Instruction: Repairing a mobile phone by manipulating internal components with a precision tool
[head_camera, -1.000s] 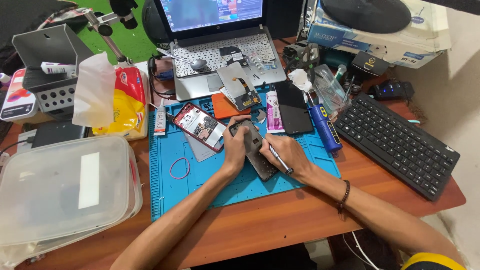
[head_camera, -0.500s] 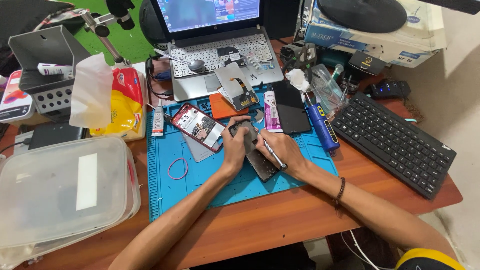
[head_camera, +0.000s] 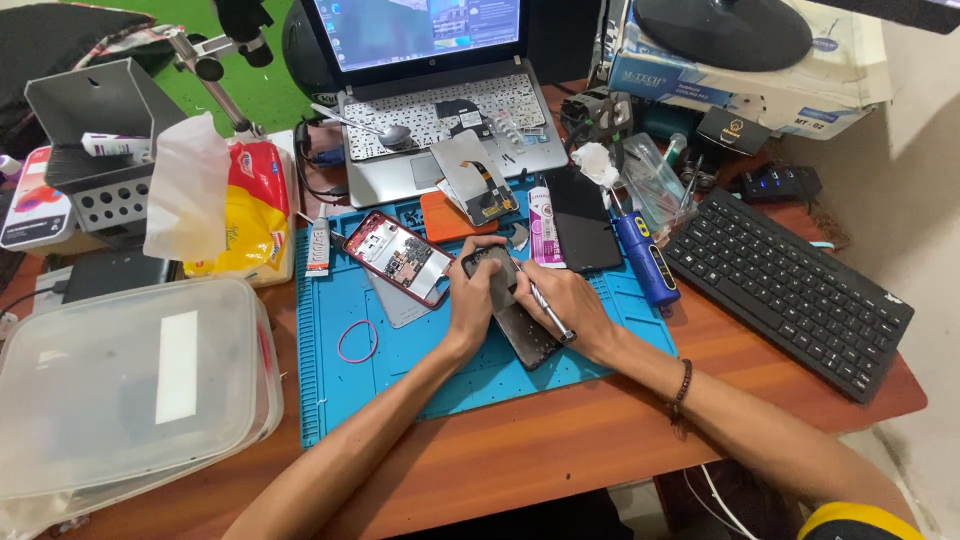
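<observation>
The dark phone (head_camera: 515, 310) lies flat on the blue work mat (head_camera: 400, 390), directly beneath both hands. The left hand (head_camera: 472, 300) presses on its upper left edge, fingers curled over the rim. The right hand (head_camera: 570, 310) is closed around a thin metal tool (head_camera: 548, 312) whose tip meets the phone near its top (the exact contact point is hidden by the fingers). Just left of the left hand rests an opened red-framed phone (head_camera: 398, 258); beyond the right hand lies a blue-handled driver (head_camera: 645, 262), and farther right a black keyboard (head_camera: 790, 290) on the tabletop (head_camera: 560, 450). The dark phone is judged light, stiff, smooth and fragile: grip it by the long side edges, never the face.
</observation>
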